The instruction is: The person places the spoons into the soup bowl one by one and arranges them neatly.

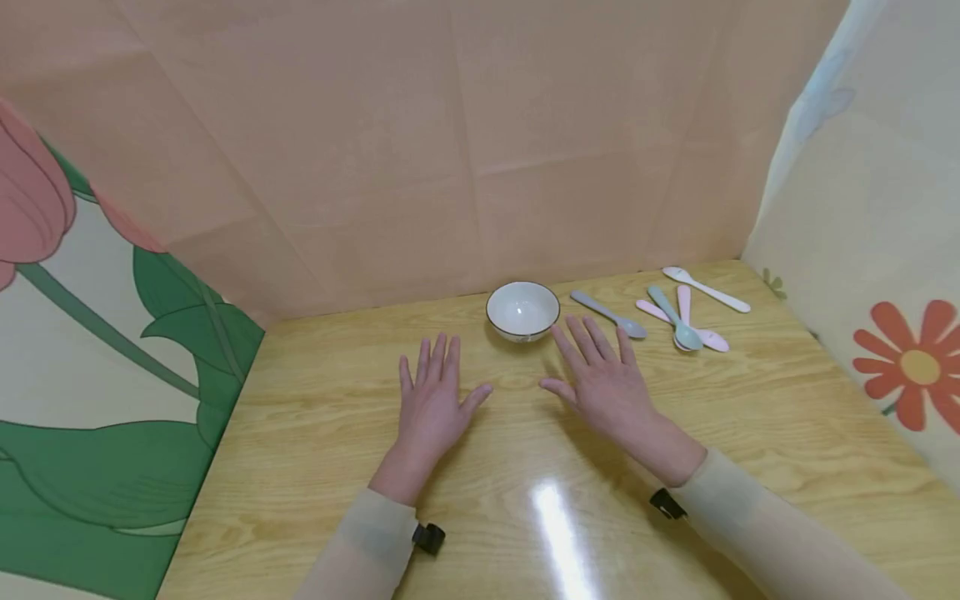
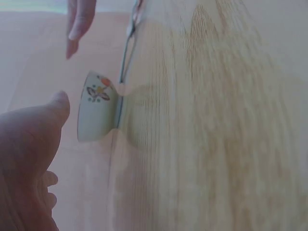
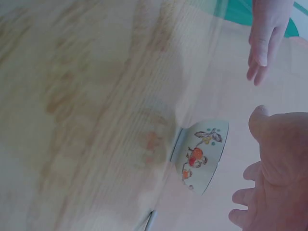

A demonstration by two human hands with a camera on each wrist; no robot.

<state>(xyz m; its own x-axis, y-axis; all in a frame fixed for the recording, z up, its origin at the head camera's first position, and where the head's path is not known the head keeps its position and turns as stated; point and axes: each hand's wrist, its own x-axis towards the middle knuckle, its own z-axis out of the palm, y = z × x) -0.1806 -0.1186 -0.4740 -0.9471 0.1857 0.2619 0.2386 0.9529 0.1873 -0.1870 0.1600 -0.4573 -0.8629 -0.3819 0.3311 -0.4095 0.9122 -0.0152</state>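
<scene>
Fingers spread, my left hand [image 1: 433, 417] hovers over the table, palm down, left of a white bowl and nearer to me. My right hand [image 1: 609, 392] is likewise held over the wood with fingers straight, close to the bowl's front right side. Neither hand holds anything. The bowl [image 1: 522, 310] stands upright with a dark rim; orange flowers and leaves decorate its outside [image 3: 199, 156] in the right wrist view. Just beyond my right fingertips lies a grey-blue spoon [image 1: 607, 313].
Right of that spoon, a teal spoon [image 1: 675, 318] lies across pink spoons [image 1: 712, 340]. Behind them is a white spoon [image 1: 707, 289]. A peach cloth [image 1: 360, 167] hangs along the back of the wooden table [image 1: 315, 467]. Printed flower panels [image 1: 918, 367] flank both sides.
</scene>
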